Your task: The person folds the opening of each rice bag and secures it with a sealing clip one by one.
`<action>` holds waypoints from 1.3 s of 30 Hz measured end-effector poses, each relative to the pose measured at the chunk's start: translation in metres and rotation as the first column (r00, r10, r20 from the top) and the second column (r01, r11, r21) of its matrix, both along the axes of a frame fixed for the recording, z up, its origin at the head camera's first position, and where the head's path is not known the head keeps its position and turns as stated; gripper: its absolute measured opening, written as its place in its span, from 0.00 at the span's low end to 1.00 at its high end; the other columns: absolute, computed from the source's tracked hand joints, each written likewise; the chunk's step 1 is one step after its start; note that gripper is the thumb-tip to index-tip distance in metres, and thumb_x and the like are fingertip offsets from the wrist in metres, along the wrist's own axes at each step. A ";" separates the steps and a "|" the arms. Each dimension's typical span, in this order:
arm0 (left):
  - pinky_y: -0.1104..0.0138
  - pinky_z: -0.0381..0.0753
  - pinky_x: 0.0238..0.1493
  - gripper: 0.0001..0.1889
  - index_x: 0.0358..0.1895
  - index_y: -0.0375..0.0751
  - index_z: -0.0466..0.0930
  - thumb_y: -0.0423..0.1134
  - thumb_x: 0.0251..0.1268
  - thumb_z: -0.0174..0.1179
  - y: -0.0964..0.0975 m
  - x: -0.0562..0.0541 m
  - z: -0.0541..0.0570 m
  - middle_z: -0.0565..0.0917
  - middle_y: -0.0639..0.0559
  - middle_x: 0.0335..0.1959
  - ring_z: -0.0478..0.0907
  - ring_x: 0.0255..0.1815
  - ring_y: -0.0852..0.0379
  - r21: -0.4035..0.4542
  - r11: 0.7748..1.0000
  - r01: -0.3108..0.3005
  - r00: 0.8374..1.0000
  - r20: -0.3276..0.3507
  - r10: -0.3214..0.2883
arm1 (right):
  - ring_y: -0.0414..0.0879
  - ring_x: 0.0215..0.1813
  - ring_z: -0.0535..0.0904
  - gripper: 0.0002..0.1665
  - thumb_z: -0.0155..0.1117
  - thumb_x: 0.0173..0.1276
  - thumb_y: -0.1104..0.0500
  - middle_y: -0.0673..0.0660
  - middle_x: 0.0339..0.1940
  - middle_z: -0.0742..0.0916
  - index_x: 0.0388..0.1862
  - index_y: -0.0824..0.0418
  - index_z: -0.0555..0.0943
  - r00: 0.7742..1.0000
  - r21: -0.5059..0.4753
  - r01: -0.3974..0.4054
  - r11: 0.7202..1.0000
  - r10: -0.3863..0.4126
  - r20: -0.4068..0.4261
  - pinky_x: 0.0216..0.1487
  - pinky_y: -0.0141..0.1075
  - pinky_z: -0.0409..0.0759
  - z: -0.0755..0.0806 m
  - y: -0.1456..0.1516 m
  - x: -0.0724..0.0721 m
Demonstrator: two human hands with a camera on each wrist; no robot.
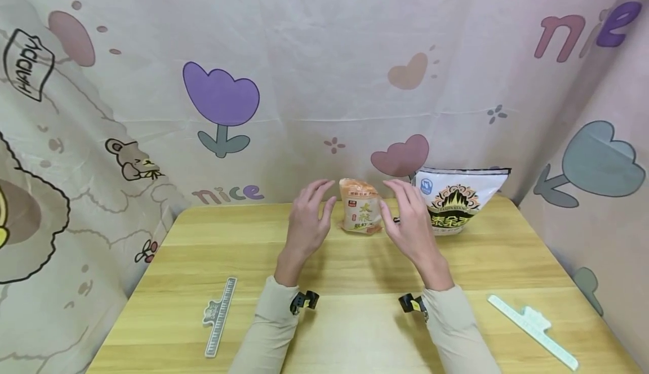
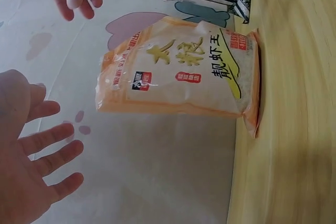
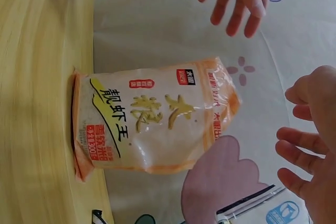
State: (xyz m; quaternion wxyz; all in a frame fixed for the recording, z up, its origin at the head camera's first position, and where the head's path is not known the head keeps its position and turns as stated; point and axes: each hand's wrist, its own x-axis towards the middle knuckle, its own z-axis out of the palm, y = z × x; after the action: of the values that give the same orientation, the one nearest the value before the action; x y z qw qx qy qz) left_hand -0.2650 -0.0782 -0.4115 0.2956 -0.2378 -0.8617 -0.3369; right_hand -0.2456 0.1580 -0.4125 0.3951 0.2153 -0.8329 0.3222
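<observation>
A small orange-and-cream plastic food bag [image 1: 361,208] with Chinese lettering stands upright near the back edge of the table. On its left is my left hand [image 1: 308,216], fingers extended and apart from the bag. My right hand [image 1: 409,219] is on the other side, its fingers likewise spread and holding nothing. Both wrist views show a gap between the bag [image 2: 178,69] and the hands. Just beyond my right hand stands a larger white bag [image 1: 456,194] with a black top edge and a green-and-black emblem, partly covered by that hand.
A pale bag clip [image 1: 221,317] with a ruler-like bar lies on the wooden table [image 1: 355,329] at left. A mint-green clip [image 1: 534,329] lies at right. A printed curtain [image 1: 314,81] hangs right behind the table and along both sides.
</observation>
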 end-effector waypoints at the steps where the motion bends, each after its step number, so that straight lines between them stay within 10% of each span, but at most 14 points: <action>1: 0.47 0.70 0.67 0.19 0.67 0.40 0.77 0.42 0.80 0.54 0.002 -0.002 0.000 0.77 0.43 0.66 0.73 0.67 0.45 -0.005 1.000 0.000 1.000 -0.002 0.000 | 0.60 0.62 0.75 0.25 0.66 0.70 0.62 0.65 0.62 0.81 0.64 0.67 0.78 1.000 0.002 -0.004 1.000 0.004 -0.001 0.66 0.54 0.70 0.000 -0.001 -0.002; 27: 0.45 0.71 0.64 0.20 0.68 0.45 0.77 0.46 0.84 0.45 0.032 -0.038 0.010 0.77 0.46 0.66 0.70 0.67 0.45 -0.326 0.945 -0.029 0.999 0.028 0.040 | 0.59 0.51 0.78 0.12 0.61 0.74 0.60 0.61 0.48 0.83 0.52 0.63 0.81 0.995 0.124 0.091 0.988 -0.095 0.033 0.49 0.55 0.75 -0.007 -0.028 -0.043; 39: 0.53 0.75 0.50 0.08 0.51 0.47 0.82 0.42 0.80 0.55 0.036 -0.040 0.004 0.80 0.50 0.48 0.74 0.55 0.46 -0.287 0.954 -0.081 0.997 -0.004 0.083 | 0.58 0.49 0.77 0.04 0.60 0.73 0.61 0.59 0.42 0.82 0.42 0.61 0.80 0.996 0.121 0.086 0.989 -0.088 0.011 0.45 0.53 0.74 -0.012 -0.041 -0.049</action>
State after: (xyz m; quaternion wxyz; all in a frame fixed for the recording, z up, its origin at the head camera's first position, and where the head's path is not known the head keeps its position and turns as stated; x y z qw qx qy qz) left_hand -0.3049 -0.0419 -0.4073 0.2682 -0.2410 -0.9118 -0.1968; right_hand -0.2946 0.1175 -0.4245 0.3884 0.1995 -0.8625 0.2556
